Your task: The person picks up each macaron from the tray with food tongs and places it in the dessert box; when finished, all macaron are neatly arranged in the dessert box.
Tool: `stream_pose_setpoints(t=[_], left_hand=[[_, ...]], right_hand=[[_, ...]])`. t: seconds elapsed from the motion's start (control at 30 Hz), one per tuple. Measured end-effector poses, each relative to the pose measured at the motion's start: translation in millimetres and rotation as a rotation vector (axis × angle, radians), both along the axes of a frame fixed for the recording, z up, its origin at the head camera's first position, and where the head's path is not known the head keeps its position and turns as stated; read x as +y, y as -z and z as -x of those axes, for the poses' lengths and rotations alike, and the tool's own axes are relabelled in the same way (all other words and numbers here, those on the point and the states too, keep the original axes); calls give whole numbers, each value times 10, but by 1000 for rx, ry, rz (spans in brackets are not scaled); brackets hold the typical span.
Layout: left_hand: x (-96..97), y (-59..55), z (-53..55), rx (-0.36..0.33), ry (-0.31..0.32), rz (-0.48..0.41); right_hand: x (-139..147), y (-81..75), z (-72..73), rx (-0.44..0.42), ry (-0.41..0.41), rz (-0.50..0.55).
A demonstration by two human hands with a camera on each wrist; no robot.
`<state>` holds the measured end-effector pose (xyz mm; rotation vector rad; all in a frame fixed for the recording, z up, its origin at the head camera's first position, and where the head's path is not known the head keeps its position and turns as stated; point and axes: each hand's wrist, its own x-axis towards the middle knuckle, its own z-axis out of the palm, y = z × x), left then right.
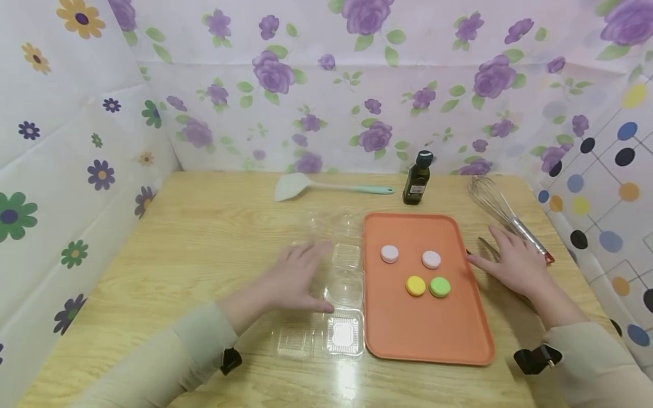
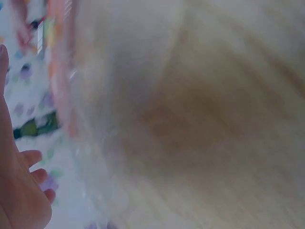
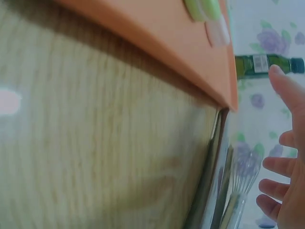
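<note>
Clear containers (image 1: 344, 331): a loose group of plastic ones along the left edge of the tray; two or three at the far end blur into the surface.
Left hand (image 1: 292, 279): yours is held above the containers, open, fingers stretched toward the tray and thumb apart; it holds nothing.
Tray (image 1: 428, 337): orange, with rounded corners, lying on the right half of the surface.
Macarons: four lie on your tray, two pink ones (image 1: 389, 254) nearer its far edge, a yellow one (image 1: 415, 285) and a green one (image 1: 439, 287) side by side nearer the middle.
Right hand (image 1: 519, 266): yours is open and spread beside the tray's right edge, gripping nothing; you cannot tell whether the thumb touches the rim.
Slim utensil (image 1: 488, 248): partly hidden under your right hand, its kind unclear.
Whisk (image 1: 502, 209): slanting from near the surface's far right corner toward your right hand.
Bottle (image 1: 416, 180): dark, upright, just beyond the tray's far edge.
Spatula (image 1: 331, 186): lying near the far edge of the surface (image 1: 194, 238).
Backdrop (image 1: 316, 102): purple-flowered sheet behind the far edge.
</note>
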<state>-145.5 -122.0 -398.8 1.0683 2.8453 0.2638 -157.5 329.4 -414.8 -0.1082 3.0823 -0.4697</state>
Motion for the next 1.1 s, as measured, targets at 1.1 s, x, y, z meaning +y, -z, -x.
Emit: stream_pose_setpoints(t=[1.1], left_hand=[[95,94,-379,47,262,123]], right_hand=[[261,353,-31,-31,-5,46]])
